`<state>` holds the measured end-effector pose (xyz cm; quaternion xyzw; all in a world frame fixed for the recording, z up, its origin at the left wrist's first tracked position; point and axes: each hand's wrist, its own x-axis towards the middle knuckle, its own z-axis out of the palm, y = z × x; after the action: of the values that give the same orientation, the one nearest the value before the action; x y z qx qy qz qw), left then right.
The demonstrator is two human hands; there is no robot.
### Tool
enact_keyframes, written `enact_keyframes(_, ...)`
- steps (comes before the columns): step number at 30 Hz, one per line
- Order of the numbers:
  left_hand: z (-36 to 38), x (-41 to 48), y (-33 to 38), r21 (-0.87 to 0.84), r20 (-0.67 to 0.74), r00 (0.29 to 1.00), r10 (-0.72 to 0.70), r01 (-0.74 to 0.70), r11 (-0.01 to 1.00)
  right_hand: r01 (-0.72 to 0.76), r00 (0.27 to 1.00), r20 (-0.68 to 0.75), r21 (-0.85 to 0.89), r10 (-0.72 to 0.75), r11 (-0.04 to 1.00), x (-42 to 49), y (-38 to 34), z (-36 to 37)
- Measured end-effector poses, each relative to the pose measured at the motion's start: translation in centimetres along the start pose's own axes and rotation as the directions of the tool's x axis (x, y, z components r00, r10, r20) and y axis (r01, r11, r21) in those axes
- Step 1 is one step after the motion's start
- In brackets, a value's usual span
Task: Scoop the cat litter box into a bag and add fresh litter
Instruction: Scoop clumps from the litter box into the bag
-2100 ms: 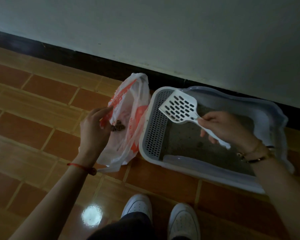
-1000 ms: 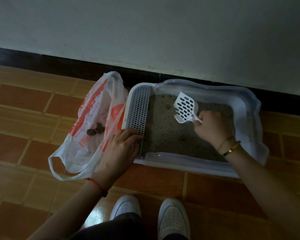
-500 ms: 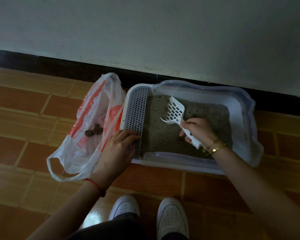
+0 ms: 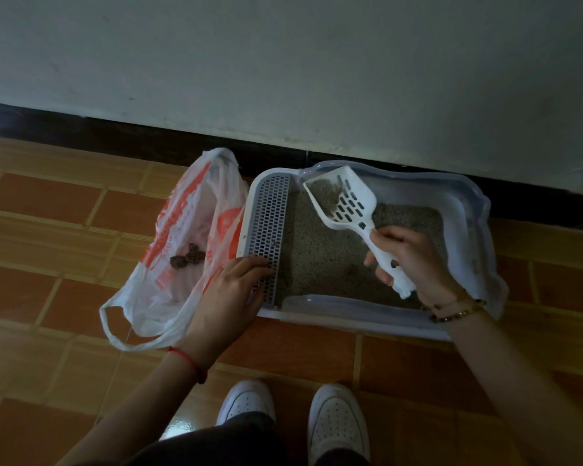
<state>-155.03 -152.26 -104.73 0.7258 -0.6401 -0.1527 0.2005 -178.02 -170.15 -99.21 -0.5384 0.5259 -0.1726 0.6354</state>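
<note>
Head view: the job looks part done. The bag point(image 4: 182, 227) lies open on the floor point(image 4: 48, 213), touching the left end of the litter box point(image 4: 350, 319), and a few dark clumps point(image 4: 187, 257) already sit inside it, so at least one load has gone in.

The right hand point(image 4: 414, 260) has its fingers curled round the handle of the scoop point(image 4: 345, 203). The scoop is raised over the far left part of the box with its blade pointing away from the person. Grey litter point(image 4: 317, 264) lies in the blade's front half, but I cannot tell whether a clump is among the grains.

The left hand point(image 4: 229, 297) lies flat, fingers straight, on the perforated grid point(image 4: 271, 227) at the box's left end. It appears to be steadying the box and holds nothing.

What I judge is left:

- Sift this load over the box.
- Carry anything solid leftward across the grid and tip it into the bag.
- Go through the rest of the bed. One or two darker spots show in it, too faint to call.
- Add fresh litter, which seems not yet begun. No sack or tub of it is in view, and the bed looks thin and uneven.
</note>
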Motion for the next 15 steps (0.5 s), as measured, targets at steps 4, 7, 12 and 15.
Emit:
enact_keyframes(4,-0.3,-0.2,0.0,0.010,0.002,1.000,0.009,-0.009,1.000,0.030,0.999,0.027,-0.030,-0.029,0.999,-0.8,-0.3,0.2)
enact_keyframes(7,-0.5,-0.3,0.1,0.022,-0.006,1.000,0.011,-0.011,1.000,0.060,0.997,0.042,-0.056,-0.058,0.997,-1.2,-0.5,0.3)
enact_keyframes(12,-1.5,-0.6,-0.5,0.007,-0.058,0.998,-0.018,0.019,1.000,0.072,0.996,0.049,-0.072,-0.068,0.995,-1.3,-1.0,0.4)
enact_keyframes(15,-3.0,-0.7,-1.1,0.031,-0.132,0.987,-0.091,0.096,0.995,0.106,0.992,0.084,-0.102,-0.097,0.989,-1.0,-1.5,1.0)
